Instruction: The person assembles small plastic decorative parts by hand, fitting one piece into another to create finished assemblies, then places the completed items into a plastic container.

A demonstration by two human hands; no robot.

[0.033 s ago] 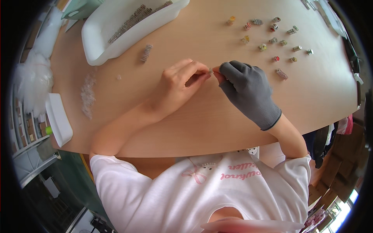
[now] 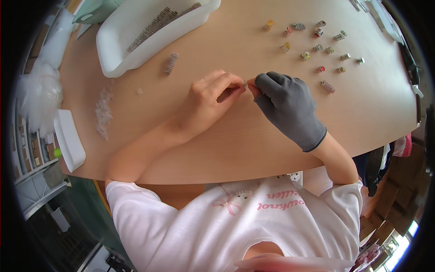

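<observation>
Over the middle of the table, my bare left hand (image 2: pixel 213 96) and my right hand (image 2: pixel 286 104) meet fingertip to fingertip. The right one wears a grey glove that leaves the thumb and index fingertips bare. Both hands pinch a tiny pale piece (image 2: pixel 245 84) between them; it is mostly covered by the fingers and too small to identify. Beyond my left hand, a short ribbed grey roll (image 2: pixel 171 63) lies alone. To the right of my gloved hand, a pinkish ribbed roll (image 2: pixel 328 87) is nearest, with several small coloured rolls (image 2: pixel 306 55) scattered farther back.
A white bin (image 2: pixel 108 59) at the far left holds rows of ribbed grey rolls (image 2: pixel 156 27). Clear plastic scraps (image 2: pixel 103 113) lie left of my forearm, near a small white tray (image 2: pixel 69 140) at the table's left edge. Clear bags (image 2: pixel 40 93) hang beyond that edge.
</observation>
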